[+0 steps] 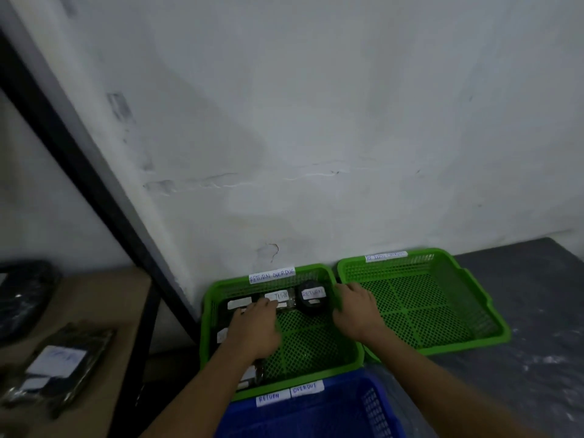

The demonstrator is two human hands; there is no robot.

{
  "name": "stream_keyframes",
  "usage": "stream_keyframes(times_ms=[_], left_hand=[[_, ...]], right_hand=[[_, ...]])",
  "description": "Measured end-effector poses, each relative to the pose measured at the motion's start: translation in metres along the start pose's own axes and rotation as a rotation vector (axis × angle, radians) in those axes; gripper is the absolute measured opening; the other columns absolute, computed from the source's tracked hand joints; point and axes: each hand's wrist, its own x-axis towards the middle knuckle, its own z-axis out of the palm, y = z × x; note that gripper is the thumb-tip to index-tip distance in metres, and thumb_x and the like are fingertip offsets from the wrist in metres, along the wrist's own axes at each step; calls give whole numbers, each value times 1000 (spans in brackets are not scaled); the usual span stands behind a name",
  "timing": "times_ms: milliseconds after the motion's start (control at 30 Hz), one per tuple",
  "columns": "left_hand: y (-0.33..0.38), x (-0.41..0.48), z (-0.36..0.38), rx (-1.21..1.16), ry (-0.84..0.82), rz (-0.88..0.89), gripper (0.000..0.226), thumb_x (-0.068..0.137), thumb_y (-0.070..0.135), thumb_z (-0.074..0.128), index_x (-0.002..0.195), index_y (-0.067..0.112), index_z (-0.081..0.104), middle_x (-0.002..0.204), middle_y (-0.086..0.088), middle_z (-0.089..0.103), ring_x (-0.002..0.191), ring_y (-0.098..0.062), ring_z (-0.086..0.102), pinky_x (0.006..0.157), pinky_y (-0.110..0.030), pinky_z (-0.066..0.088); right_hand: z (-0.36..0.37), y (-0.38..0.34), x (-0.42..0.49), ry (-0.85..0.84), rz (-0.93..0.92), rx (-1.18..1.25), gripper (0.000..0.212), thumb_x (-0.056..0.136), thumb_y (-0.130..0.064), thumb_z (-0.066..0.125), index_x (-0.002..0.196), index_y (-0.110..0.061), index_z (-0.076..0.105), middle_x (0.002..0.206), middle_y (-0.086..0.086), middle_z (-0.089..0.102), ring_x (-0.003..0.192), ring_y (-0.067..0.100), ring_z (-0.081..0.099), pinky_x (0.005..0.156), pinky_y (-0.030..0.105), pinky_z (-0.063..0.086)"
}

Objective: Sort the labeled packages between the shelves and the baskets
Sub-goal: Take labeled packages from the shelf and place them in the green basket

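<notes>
A green basket tagged "RETURN OVERDUE" sits on the floor by the wall with several black packages along its back and left side. My left hand reaches into it, fingers straight, touching a flat package with a white label. A clear package labelled "RETURN" and a round black package labelled "RETURN" lie to the right of it. My right hand grips the basket's right rim. A second green basket beside it holds nothing.
A blue basket tagged "RETURN" and "OVERDUE" sits in front. At the left, a shelf board with a black upright carries a labelled black package and a dark bag. Dark floor lies to the right.
</notes>
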Motion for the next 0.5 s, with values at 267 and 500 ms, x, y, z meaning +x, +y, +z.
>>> stream_keyframes(times_ms=[267,500], left_hand=[[1,-80,-39,-193,-20,-8,54,74,42,49,126,30,51,125,4,56,108,-17,57,92,-39,51],[-3,-210,-82,-236,44,77,43,78,23,56,120,14,60,120,-4,63,107,-22,61,93,-32,50]], right_hand=[[-41,-43,-106,-10,-16,272,52,82,-7,58,133,-13,51,114,9,61,91,21,60,79,30,53],[-57,-101,-236,67,-5,378,54,90,-7,60,141,-11,44,116,9,65,74,14,59,60,24,50]])
